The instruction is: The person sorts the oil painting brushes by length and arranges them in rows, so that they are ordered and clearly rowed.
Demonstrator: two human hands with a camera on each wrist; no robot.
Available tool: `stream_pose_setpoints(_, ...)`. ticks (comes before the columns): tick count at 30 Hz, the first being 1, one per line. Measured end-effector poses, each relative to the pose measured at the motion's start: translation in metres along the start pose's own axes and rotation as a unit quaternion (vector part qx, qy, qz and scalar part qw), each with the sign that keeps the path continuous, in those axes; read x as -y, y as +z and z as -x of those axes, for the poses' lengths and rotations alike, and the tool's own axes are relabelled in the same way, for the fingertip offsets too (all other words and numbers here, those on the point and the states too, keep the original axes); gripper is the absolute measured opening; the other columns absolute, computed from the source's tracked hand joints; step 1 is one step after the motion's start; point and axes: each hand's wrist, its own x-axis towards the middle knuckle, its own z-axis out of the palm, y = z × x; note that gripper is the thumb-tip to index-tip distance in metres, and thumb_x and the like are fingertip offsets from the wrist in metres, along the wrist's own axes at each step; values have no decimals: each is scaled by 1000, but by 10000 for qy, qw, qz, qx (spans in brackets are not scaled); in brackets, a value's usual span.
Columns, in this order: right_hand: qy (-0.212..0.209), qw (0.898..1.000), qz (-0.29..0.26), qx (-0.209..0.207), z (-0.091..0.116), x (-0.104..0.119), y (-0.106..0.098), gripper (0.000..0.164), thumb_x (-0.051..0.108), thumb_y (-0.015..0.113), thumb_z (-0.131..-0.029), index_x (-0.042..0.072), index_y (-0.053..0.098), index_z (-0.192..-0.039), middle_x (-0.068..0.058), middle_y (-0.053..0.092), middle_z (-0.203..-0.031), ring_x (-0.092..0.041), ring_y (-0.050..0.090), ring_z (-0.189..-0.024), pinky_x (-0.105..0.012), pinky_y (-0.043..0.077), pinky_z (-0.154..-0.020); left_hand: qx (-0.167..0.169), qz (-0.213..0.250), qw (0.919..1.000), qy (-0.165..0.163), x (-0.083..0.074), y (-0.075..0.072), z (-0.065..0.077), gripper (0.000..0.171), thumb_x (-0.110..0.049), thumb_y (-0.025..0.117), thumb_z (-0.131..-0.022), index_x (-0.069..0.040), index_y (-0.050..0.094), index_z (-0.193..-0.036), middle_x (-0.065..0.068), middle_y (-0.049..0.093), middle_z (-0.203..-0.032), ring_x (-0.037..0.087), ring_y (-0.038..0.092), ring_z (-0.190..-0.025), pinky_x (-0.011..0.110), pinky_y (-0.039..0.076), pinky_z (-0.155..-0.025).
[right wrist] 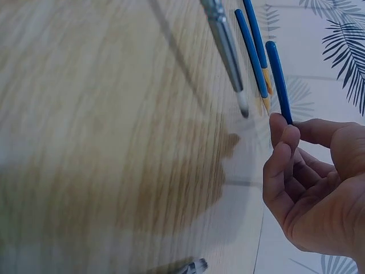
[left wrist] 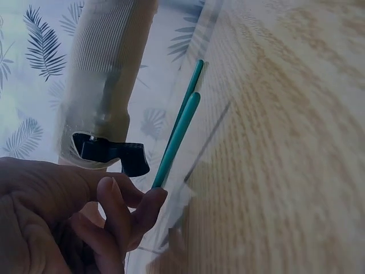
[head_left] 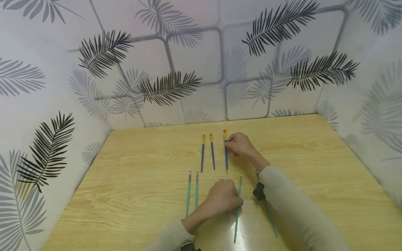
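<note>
My left hand pinches a teal-handled paintbrush between thumb and fingers, low over the table; the handle slants up past the fingertips in the left wrist view. Farther back, my right hand pinches a blue-handled paintbrush with yellow-orange bristles at the top. Two more blue brushes, one and another, lie to its left. Under the right forearm lies another teal brush, partly covered by the black wrist mount.
Two teal brushes, one and another, lie left of the left hand, the second partly behind the wrist. The wood-grain table meets a leaf-patterned wall at the back. A black wrist mount hangs below the right sleeve.
</note>
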Motion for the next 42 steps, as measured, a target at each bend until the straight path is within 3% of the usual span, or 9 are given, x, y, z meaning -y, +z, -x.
stream_pose_setpoints(12, 153, 9995, 271, -20, -7, -4, 2, 30, 19, 61, -98, -2, 65, -119, -12, 75, -76, -12, 57, -46, -24, 52, -49, 115, 248, 9995, -139, 3, -4, 6, 34, -12, 72, -82, -8, 62, -50, -5, 53, -38, 5, 49, -31, 15, 21, -33)
stream_pose_setpoints(19, 316, 9985, 453, -27, -8, -8, 3, 31, 19, 62, -98, -2, 63, -121, -11, 75, -75, -15, 62, -48, -24, 51, -47, 93, 426, 9990, 119, 4, -3, 8, 33, -9, 71, -82, -6, 61, -51, -4, 53, -38, 3, 49, -30, 13, 22, -32)
stream_pose_setpoints(26, 360, 9980, 517, -58, -13, -4, 5, 26, 19, 62, -97, -1, 65, -113, -10, 74, -72, -13, 57, -44, -21, 44, -42, 142, 528, 9984, 167, 8, -2, 10, 33, -8, 70, -83, -5, 62, -52, 0, 57, -41, 4, 52, -31, 13, 25, -31)
stream_pose_setpoints(35, 497, 9954, 802, -141, -16, -1, 8, 21, 18, 61, -97, 0, 63, -109, -9, 72, -71, -14, 60, -48, -20, 43, -41, 225, 584, 9979, 179, 8, -2, 8, 32, -8, 70, -83, -6, 62, -52, -2, 57, -41, 5, 52, -31, 13, 26, -31)
stream_pose_setpoints(42, 502, 9910, 1210, -269, -15, -4, 12, 11, 15, 59, -94, 6, 59, -89, -4, 67, -62, -12, 56, -44, -20, 40, -39, 291, 615, 9976, 126, 6, 0, 8, 33, -7, 70, -83, -4, 61, -52, -3, 56, -41, 5, 53, -31, 13, 24, -31)
